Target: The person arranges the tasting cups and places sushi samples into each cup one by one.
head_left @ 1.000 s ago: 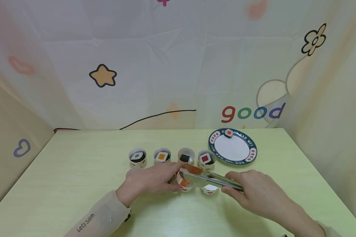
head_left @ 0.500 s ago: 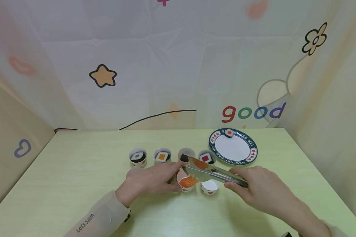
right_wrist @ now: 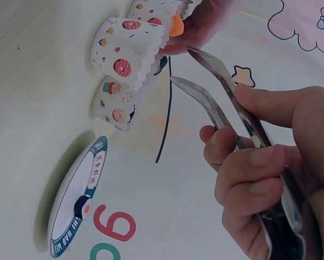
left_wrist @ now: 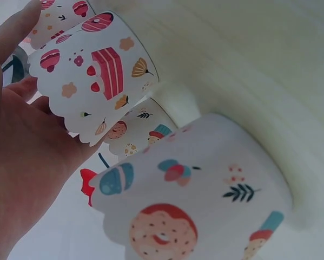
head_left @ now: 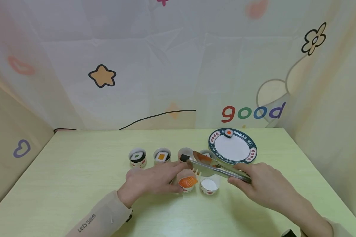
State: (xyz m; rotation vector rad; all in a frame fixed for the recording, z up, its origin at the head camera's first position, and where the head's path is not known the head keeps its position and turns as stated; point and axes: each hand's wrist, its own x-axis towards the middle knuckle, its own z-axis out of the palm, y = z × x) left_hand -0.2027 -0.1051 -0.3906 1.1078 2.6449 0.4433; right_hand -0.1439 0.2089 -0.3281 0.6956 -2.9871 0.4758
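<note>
My left hand [head_left: 155, 177] grips a patterned paper cup between thumb and index finger. In it lies orange salmon sushi [head_left: 187, 181]. Beneath that hand stands another paper cup [left_wrist: 107, 73], mostly hidden in the head view. My right hand [head_left: 264, 182] holds metal tongs [head_left: 221, 171] by their arms. Their tips are spread with nothing between them in the right wrist view, and in the head view they lie over the gap behind the salmon. To the right of the salmon sits a white-lined paper cup [head_left: 209, 186] with no sushi visible inside.
Behind stand paper cups with cucumber sushi [head_left: 137, 156], yellow-centred sushi [head_left: 161, 157], a black-wrapped piece [head_left: 184, 158] and one partly hidden by the tongs. At the back right, a blue-rimmed plate [head_left: 232, 149] bears a small sushi piece [head_left: 229, 132]. A printed curtain [head_left: 166, 82] rises behind the table.
The tongs have moved right and back, from over the salmon cup toward the back row, leaving the salmon in view. My left hand stays at its cup.
</note>
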